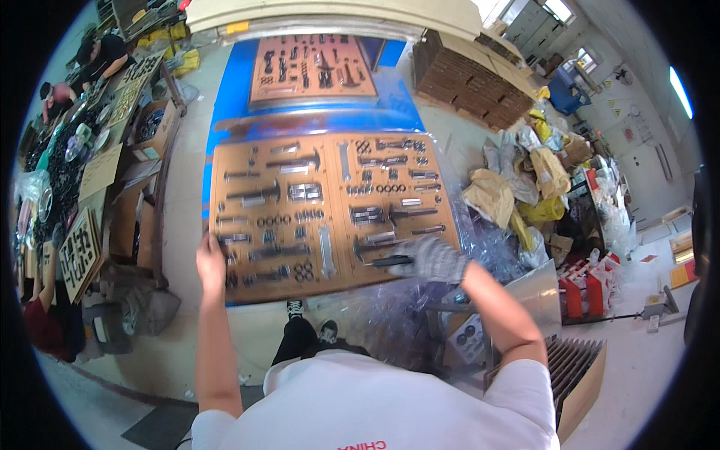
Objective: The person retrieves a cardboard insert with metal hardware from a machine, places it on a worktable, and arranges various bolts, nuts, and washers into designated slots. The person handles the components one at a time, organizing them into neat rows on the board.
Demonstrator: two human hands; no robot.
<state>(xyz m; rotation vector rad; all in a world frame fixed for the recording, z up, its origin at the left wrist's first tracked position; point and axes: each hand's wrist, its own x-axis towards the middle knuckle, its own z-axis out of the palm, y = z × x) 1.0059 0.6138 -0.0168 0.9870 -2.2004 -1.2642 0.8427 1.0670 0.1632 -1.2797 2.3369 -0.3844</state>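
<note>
Two brown boards lie side by side on the blue machine bed point(225, 90): the left board point(291, 217) and the right board point(409, 174). Rows of metal parts, such as bolts, nuts and wrench-shaped pieces, sit on both under what looks like clear film. My bare left hand point(211, 262) is closed on the near left edge of the left board. In a grey striped glove, my right hand point(439, 260) holds a slim black tool with a pointed end point(388, 261) over the lower part of the right board. Whether its tip touches the board cannot be made out.
Beyond, a similar board point(311, 71) lies under the cream machine hood point(330, 16). Crumpled clear film point(397, 322) hangs by the right near side. Cardboard stacks point(472, 79) and bagged goods point(517, 187) stand right. At left, people work along a cluttered bench point(101, 169).
</note>
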